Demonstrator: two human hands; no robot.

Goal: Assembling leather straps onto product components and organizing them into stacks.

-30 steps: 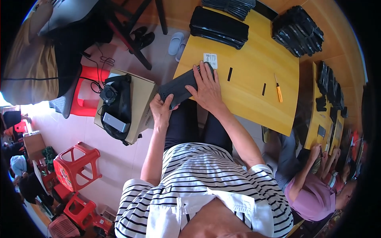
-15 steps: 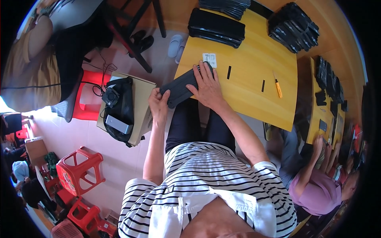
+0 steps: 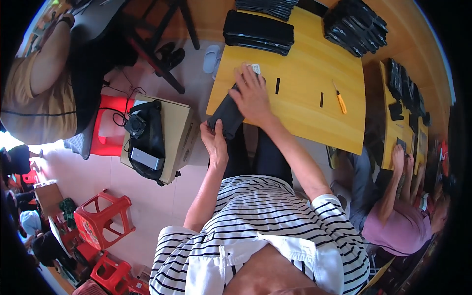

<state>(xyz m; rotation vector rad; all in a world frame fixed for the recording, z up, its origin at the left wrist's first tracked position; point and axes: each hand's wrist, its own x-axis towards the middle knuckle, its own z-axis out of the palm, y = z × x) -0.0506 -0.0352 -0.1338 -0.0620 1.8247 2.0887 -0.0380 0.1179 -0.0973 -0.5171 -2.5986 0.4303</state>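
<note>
Pinching the dark flat piece [image 3: 228, 115] at its seven o'clock end, the left hand [image 3: 215, 141] clamps thumb against fingers; the right hand [image 3: 252, 100], outstretched, covers its one o'clock end over the yellow table [image 3: 302, 110].

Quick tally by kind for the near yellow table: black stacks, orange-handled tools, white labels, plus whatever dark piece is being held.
Black stacks: 3
Orange-handled tool: 1
White label, partly covered: 1
Held dark piece: 1
Total: 6
</note>
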